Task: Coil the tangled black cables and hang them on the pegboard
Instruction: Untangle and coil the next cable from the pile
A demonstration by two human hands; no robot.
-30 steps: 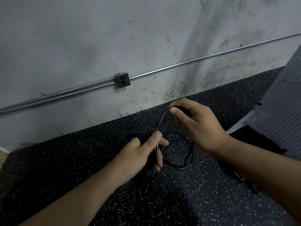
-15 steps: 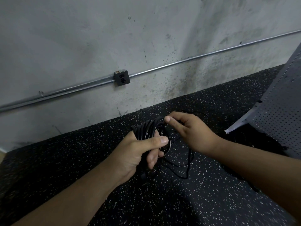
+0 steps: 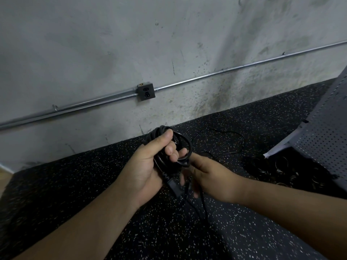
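My left hand grips a bundle of coiled black cable, thumb over the top of the loops, fingers curled through them. A plug end hangs below that hand. My right hand sits just right of and below the coil, fingers curled around the loose strand that trails down from it. A thinner loose black cable lies on the speckled floor behind the hands. The grey perforated pegboard leans at the right edge.
A concrete wall with a metal conduit and a dark outlet box runs behind. More dark cables and rings lie heaped at the pegboard's foot. Black speckled rubber flooring covers the ground.
My right hand has dropped from the top of the coil to below and right of it, now on the trailing strand. My left hand has raised the coil slightly and tightened round it.
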